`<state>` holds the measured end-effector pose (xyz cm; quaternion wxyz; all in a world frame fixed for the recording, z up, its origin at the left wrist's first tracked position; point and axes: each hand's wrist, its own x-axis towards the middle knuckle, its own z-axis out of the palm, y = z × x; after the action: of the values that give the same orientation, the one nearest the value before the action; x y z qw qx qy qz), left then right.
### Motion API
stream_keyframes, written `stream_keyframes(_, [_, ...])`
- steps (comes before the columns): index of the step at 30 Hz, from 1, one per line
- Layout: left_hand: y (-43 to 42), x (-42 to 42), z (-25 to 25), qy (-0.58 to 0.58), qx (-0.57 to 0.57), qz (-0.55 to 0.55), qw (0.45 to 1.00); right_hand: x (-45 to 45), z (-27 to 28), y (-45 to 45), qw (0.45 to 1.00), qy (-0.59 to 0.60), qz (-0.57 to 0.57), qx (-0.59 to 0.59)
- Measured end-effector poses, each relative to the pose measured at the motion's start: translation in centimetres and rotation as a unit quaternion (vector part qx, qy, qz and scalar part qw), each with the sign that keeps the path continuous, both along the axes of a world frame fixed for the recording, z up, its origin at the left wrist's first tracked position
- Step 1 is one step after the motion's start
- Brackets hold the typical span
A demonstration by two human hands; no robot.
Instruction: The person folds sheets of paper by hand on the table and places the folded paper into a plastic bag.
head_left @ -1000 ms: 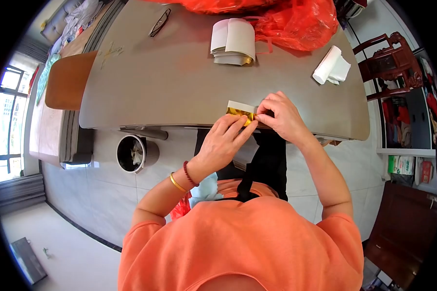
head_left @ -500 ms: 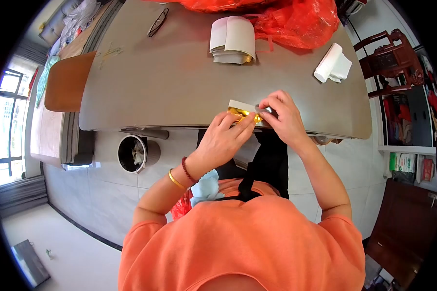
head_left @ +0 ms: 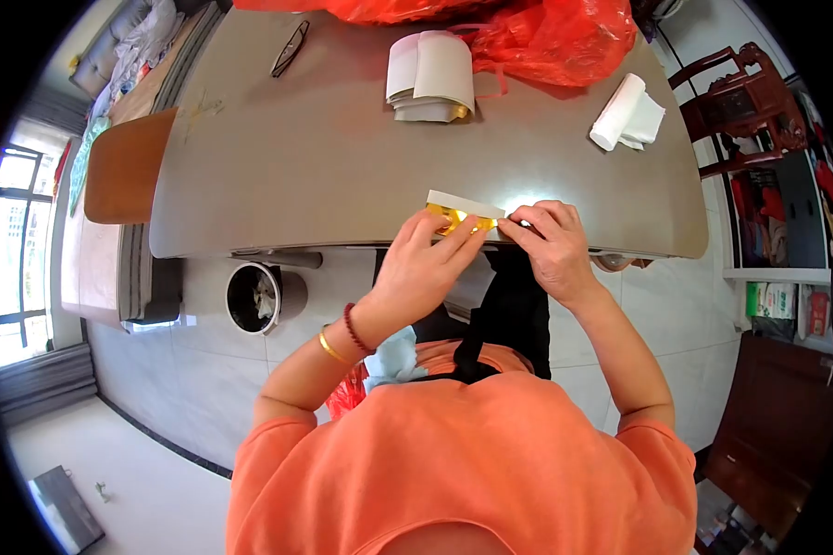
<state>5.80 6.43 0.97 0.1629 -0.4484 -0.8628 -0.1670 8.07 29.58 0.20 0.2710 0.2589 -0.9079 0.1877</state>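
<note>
At the near edge of the table lies a piece of gold foil paper (head_left: pixel 447 215) with a white strip showing along its far side. My left hand (head_left: pixel 430 259) is closed over its left and middle part, fingertips pressed on the foil. Against the paper's right end, my right hand (head_left: pixel 557 250) has its fingers pinched together. Something small and dark shows between them, too hidden to name. A stack of curled white sheets (head_left: pixel 430 79) with a bit of gold at its lower edge rests farther back.
On the grey table (head_left: pixel 296 166) are eyeglasses (head_left: pixel 291 49), red plastic bags (head_left: pixel 565 42) and a white roll (head_left: pixel 618 111) with a loose piece beside it. A brown chair (head_left: pixel 130 166) stands left, a carved wooden chair (head_left: pixel 745 111) right. Below the edge is a waste bin (head_left: pixel 292 294).
My right hand has shifted slightly right and nearer me, its fingers lower at the paper's end. The left hand remains on the foil. The whole view has moved a little.
</note>
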Motion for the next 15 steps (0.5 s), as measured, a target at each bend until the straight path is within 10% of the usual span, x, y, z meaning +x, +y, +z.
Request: stream_keyframes(15, [-1.1,0.2,-0.2,-0.018,0.004,0.0,1.0,0.3,-0.7,0.3,0.999,0.011,-0.046,-0.003])
